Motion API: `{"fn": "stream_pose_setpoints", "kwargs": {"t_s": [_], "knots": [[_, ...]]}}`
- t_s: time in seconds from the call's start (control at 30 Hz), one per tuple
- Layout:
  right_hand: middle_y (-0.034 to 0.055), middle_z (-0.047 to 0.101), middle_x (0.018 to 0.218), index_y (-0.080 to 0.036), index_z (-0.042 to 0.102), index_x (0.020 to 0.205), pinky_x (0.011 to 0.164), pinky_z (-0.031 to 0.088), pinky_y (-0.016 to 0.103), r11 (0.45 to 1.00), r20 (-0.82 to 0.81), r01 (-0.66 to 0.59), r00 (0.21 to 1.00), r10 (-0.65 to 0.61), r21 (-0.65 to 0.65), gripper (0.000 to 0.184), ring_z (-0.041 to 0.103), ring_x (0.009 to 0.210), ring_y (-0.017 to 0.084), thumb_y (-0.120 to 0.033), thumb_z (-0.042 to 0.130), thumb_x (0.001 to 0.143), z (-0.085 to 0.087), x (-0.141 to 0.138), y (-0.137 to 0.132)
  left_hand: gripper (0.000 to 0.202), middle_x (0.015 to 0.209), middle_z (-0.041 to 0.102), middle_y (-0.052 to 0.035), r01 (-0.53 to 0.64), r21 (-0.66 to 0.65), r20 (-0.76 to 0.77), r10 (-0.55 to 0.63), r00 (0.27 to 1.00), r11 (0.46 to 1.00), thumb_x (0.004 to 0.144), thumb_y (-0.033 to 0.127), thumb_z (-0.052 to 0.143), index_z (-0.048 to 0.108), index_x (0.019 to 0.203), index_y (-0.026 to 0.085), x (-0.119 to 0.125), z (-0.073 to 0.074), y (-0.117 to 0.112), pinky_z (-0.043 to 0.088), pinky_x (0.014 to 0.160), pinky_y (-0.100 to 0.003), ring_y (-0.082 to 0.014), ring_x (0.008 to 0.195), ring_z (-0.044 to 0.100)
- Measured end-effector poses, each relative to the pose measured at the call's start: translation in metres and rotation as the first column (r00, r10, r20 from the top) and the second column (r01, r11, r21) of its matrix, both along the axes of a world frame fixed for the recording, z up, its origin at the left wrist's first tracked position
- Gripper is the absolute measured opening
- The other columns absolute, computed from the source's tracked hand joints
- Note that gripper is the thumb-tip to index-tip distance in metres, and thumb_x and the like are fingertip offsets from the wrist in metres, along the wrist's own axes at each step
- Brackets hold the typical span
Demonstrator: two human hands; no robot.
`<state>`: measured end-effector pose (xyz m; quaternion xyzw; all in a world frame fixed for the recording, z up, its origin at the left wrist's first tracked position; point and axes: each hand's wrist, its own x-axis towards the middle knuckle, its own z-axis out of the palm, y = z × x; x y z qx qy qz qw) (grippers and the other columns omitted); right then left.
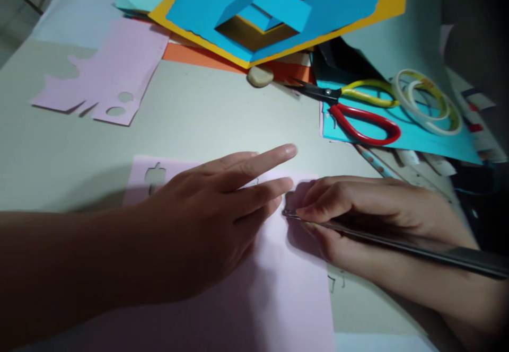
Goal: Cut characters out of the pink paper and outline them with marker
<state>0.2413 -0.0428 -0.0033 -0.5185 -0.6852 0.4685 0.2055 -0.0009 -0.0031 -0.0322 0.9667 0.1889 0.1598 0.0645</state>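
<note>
A pink sheet of paper [294, 293] lies on the table, with a small cut-out shape [156, 176] near its upper left corner and faint drawn lines by my fingers. My left hand [222, 209] rests flat across the sheet, fingers spread and pointing right, holding nothing. In my right hand [358, 214] is a slim dark pen-like tool [409, 243] with a shiny metal tip, pinched between thumb and fingers. Its tip is at the paper, just right of my left fingertips. Whether it is a pen or a craft knife, I cannot tell.
Scissors [350, 100] with yellow and red handles lie beyond my right hand, beside tape rolls [427, 100] on blue paper. A blue and yellow pop-up card [262, 28] stands at the back, near a stone [260, 76]. Pink scrap paper [115, 71] lies back left.
</note>
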Motion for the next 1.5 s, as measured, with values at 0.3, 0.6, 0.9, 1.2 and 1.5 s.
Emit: {"fn": "stream_pose_setpoints", "kwargs": {"t_s": [0.3,0.6,0.9,1.2,1.5], "knots": [[-0.0012,0.076,0.076,-0.023,0.068,0.071,0.051,0.054,0.015,0.956,0.011,0.292,0.956,-0.293,0.036,0.011,0.069,0.062,0.013,-0.014,0.073,0.074,0.000,-0.013,0.001,0.041,0.142,0.059,-0.0050,0.016,-0.005,-0.019,-0.016,1.000,1.000,0.097,0.017,0.045,0.057,0.135,0.009,-0.004,0.000,0.000,0.037,0.121,-0.043,-0.0257,0.146,0.035],[0.0037,0.080,0.088,-0.022,0.070,0.070,0.053,0.056,0.020,0.990,0.087,0.058,0.994,-0.069,0.129,0.010,0.076,0.079,0.020,-0.015,0.071,0.077,0.003,-0.012,0.000,0.041,0.147,0.054,-0.0067,0.019,-0.022,-0.020,-0.020,1.000,1.000,0.097,0.012,0.040,0.055,0.136,0.008,-0.002,0.001,-0.002,0.037,0.120,-0.041,-0.0223,0.148,0.032],[0.0029,0.079,0.086,-0.022,0.070,0.072,0.055,0.057,0.021,0.985,0.079,0.017,0.996,-0.031,0.169,0.010,0.076,0.079,0.020,-0.014,0.071,0.077,0.001,-0.009,-0.001,0.043,0.145,0.057,-0.0035,0.025,-0.054,-0.009,-0.025,1.000,0.998,0.098,0.014,0.041,0.053,0.138,0.009,-0.001,0.001,-0.001,0.032,0.124,-0.037,-0.0187,0.150,0.027],[0.0011,0.079,0.083,-0.023,0.069,0.070,0.054,0.057,0.019,0.983,0.059,0.058,0.996,-0.069,0.171,0.013,0.076,0.076,0.018,-0.012,0.071,0.076,0.002,-0.011,-0.004,0.044,0.147,0.054,-0.0015,0.007,-0.052,-0.020,-0.008,1.000,0.999,0.098,0.017,0.039,0.052,0.140,0.011,0.001,0.001,-0.001,0.031,0.125,-0.035,-0.0167,0.151,0.025],[0.0000,0.080,0.085,-0.023,0.069,0.073,0.058,0.058,0.017,0.986,0.050,0.054,0.997,-0.062,0.156,0.013,0.076,0.077,0.016,-0.012,0.071,0.078,0.003,-0.014,-0.002,0.045,0.149,0.053,-0.0020,0.016,-0.056,-0.021,-0.017,1.000,0.998,0.098,0.017,0.040,0.052,0.141,0.010,0.000,0.001,0.000,0.030,0.125,-0.034,-0.0171,0.151,0.026]]}}
